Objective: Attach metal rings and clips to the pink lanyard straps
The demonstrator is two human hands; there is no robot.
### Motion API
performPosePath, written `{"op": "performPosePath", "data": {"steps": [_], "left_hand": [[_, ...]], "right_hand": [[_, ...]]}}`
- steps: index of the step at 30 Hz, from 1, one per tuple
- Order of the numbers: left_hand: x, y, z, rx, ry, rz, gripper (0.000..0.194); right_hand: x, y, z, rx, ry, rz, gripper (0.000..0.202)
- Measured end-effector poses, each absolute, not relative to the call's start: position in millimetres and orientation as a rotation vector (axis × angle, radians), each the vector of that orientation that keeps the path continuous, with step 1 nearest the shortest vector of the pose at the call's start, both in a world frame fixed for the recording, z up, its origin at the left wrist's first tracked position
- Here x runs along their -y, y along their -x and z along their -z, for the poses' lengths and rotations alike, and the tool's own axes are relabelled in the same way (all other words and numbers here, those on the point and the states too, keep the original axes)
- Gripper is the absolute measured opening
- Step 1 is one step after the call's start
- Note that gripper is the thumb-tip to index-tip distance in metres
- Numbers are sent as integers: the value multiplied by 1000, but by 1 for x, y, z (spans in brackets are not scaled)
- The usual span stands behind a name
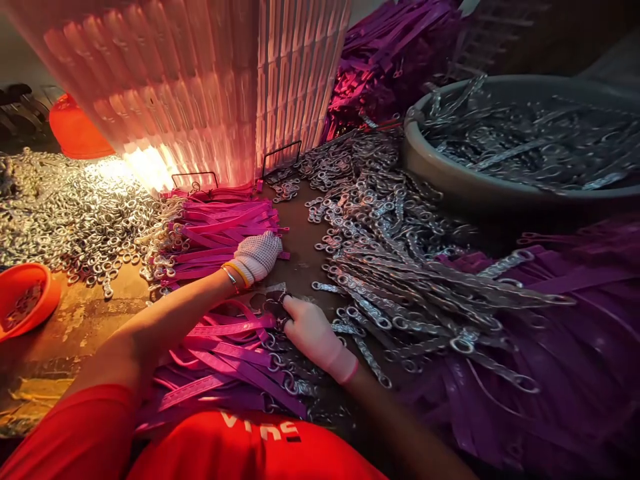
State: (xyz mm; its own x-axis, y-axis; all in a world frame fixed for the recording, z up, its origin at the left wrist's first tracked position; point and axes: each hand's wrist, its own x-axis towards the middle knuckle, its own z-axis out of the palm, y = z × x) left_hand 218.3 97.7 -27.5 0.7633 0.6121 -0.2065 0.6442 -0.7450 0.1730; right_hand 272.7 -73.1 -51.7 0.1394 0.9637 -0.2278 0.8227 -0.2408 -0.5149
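My left hand (pixel 259 257), in a white dotted glove with a yellow cuff, rests on a bundle of magenta straps (pixel 220 223). Its fingers are curled closed at the straps' right ends; a strap end pokes out beside them, but what the fingers pinch is hidden. Just below and to the right, my right hand (pixel 317 340), in a pale glove, is closed around a small dark tool (pixel 274 305) whose kind I cannot make out. Under both wrists lies a second heap of magenta straps (pixel 220 360), with metal rings at their right ends.
Short metal pieces with rings (pixel 75 213) are heaped at left, beside an orange bowl (pixel 37 300). Flat braided metal chains (pixel 400 267) pile up at right, below a large grey tub (pixel 420 143) of more chains. A ribbed translucent panel (pixel 200 87) stands behind, lit by a lamp.
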Motion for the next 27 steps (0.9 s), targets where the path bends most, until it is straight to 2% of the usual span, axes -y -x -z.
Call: {"op": "performPosePath", "data": {"steps": [7, 14, 17, 20, 23, 27], "left_hand": [[-107, -220, 31, -960, -2628, 123, 28], [-98, -179, 3, -873, -2478, -140, 19], [-81, -130, -8, -795, -2131, -198, 20], [-54, -87, -13, -871, -1589, -186, 34], [-25, -67, -14, -981, -1307, -175, 38], [-3, -64, -9, -1007, -1275, -182, 40]], "right_hand": [[73, -269, 52, 1737, 2147, -746, 24], [80, -278, 47, 1637, 2048, -626, 39], [83, -274, 43, 1560, 1784, -583, 50], [82, -259, 37, 1599, 1580, -587, 56], [80, -242, 32, 1705, 1592, -568, 54], [81, -229, 29, 1847, 1701, -478, 42]]}}
